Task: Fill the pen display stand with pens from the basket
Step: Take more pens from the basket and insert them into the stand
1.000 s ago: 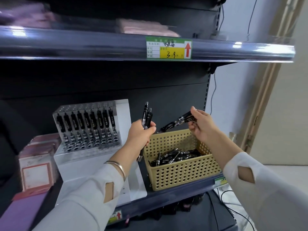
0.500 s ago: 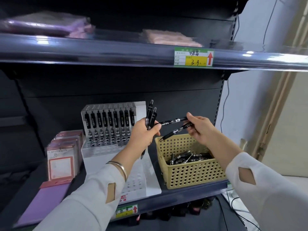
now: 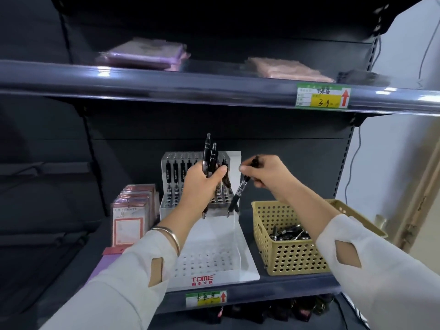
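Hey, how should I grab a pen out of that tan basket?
Probably from straight above: pinch one barrel mid-length. The pens lie flat in a heap at the bottom of the open-topped basket, whose walls block a sideways reach.

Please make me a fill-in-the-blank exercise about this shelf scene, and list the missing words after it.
1. The metal bangle sits on the ___ wrist.
2. The tan basket stands to the ___ of the pen display stand.
3. The red brand name on the stand's front reads ___.
4. The left hand and the right hand both hold black ___.
Missing words: left; right; TOME; pens.
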Motion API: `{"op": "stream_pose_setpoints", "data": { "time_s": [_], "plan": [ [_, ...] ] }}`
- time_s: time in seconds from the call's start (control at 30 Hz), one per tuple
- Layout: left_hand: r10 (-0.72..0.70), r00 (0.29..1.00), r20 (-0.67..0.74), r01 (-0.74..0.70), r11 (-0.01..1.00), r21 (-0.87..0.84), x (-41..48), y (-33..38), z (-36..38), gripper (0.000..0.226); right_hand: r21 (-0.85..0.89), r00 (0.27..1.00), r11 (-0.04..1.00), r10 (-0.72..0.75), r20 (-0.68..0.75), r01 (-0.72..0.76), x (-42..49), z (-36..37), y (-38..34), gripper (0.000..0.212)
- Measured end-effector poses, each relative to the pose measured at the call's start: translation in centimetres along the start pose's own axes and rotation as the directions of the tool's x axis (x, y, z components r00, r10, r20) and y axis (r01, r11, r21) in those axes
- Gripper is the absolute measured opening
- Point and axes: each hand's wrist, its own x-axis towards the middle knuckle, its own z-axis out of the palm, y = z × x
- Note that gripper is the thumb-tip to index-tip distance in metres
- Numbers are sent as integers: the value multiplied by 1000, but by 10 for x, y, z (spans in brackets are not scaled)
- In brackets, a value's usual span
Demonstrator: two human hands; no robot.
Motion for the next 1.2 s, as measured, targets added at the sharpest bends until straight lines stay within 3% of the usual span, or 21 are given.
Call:
{"op": "stream_pose_setpoints", "data": {
  "time_s": [0.1, 0.2, 0.37, 0.57, 0.77, 0.93, 1.07, 1.2],
  "plan": [
    [26, 999, -28, -26, 1000, 9, -3, 2, -5, 14, -75, 983, 997, 0, 183, 14, -5, 22, -8, 10],
    [35, 998, -60, -33, 999, 37, -2, 1, -11, 14, -144, 960, 989, 8, 280, 34, -6, 39, -11, 14],
    [-17, 999, -46, 18, 1000, 8, -2, -4, -25, 17, -186, 962, 981, -4, 274, 57, -3, 52, -13, 15],
    [-85, 996, -17, 85, 996, -13, -5, -21, -44, 10, 92, 967, 990, 85, 240, -109, 5, 55, -20, 11],
    [-195, 955, 222, 226, 966, -124, -14, -23, -45, 2, 196, 958, 962, 140, 250, -192, 6, 72, -20, 6],
    [-234, 962, 141, 253, 958, -134, -12, -28, -52, 5, 389, 968, 898, 132, 213, -208, 8, 76, -18, 3],
    [-218, 967, 134, 236, 962, -135, -9, -31, -58, 6, 499, 957, 831, 123, 264, -245, 6, 77, -19, 5],
    [-174, 975, 140, 189, 976, -105, -7, -31, -61, 3, 433, 968, 880, 106, 226, -197, 10, 79, -24, 7]
  ]
}}
